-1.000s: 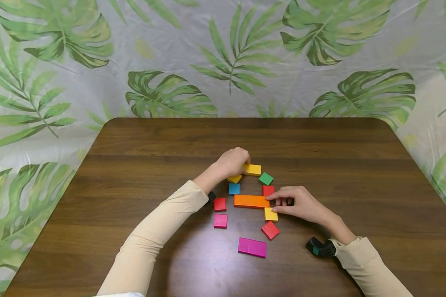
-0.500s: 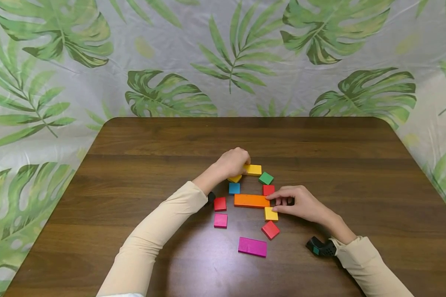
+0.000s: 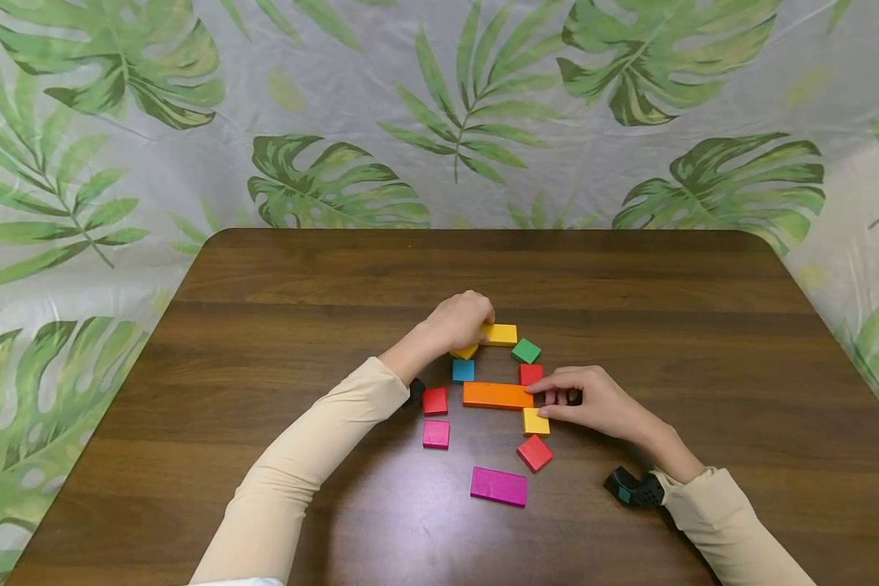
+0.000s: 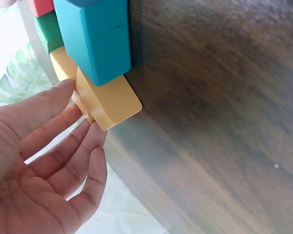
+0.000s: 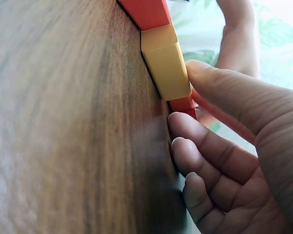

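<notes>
At the top of a ring of coloured wooden blocks, my left hand (image 3: pixel 460 319) pinches the left end of a long yellow block (image 3: pixel 501 334) between thumb and fingers. A second yellow block (image 4: pixel 112 100) lies against it, beside a blue block (image 4: pixel 100 41). My right hand (image 3: pixel 592 399) touches the row's right side. Its thumb rests on a small yellow block (image 5: pixel 167 66), and its index finger reaches the right end of the long orange block (image 3: pixel 498 395), near a red block (image 3: pixel 531 373). The other right fingers are bent and hold nothing. A green block (image 3: pixel 526 351) lies tilted between yellow and red.
Left of the orange block lie a red block (image 3: pixel 435 401) and a pink block (image 3: pixel 436 435). A tilted red block (image 3: pixel 535 453) and a long magenta block (image 3: pixel 499 487) are nearer me. All rest on a brown wooden table (image 3: pixel 300 277), with a leaf-patterned cloth (image 3: pixel 483 98) behind.
</notes>
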`<state>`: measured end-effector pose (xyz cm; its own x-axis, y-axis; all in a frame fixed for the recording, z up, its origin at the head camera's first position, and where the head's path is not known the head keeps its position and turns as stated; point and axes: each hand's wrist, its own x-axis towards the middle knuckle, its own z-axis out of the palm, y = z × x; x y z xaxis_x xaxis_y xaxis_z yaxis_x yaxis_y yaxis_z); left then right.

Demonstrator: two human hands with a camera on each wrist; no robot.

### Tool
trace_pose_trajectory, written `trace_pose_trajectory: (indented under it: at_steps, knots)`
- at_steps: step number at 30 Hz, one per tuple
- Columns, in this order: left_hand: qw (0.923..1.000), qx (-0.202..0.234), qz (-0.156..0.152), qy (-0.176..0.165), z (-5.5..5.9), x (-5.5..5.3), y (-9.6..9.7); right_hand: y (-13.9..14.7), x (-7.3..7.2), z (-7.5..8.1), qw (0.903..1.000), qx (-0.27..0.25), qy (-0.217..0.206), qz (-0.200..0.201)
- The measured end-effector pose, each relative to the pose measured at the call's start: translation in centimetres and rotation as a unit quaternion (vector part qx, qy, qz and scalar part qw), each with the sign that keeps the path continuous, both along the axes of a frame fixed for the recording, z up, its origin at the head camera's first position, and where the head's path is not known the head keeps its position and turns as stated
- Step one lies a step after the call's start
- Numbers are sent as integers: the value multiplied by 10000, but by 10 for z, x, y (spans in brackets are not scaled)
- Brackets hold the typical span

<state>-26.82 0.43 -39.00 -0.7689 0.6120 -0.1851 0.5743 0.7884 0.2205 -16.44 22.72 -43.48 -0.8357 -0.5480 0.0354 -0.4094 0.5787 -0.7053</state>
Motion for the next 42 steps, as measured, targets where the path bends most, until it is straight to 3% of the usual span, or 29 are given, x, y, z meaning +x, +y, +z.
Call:
trace_pose_trajectory:
  at_steps: [5,10,16,21,31,42]
  knots:
    - [10000,-71,-6,-29,1,1,-2,-1,-1,-1,10000,-7,13,4]
    - [9999,5,85,118,10,8,-12,0,-1,-2,10000,-6,83,36]
    - [9984,267,378,326,24,29,-44,2,1,0,9998,-33,182,31]
    - [9975,279,615,215,24,50,-69,2,0,0,9995,-87,283,81]
    - [9988,172,205,-413,9,78,-78,1,1,-2,9997,-35,217,73]
    - [9985,254,-86,-478,3,90,-72,1,0,-1,9999,25,143,27]
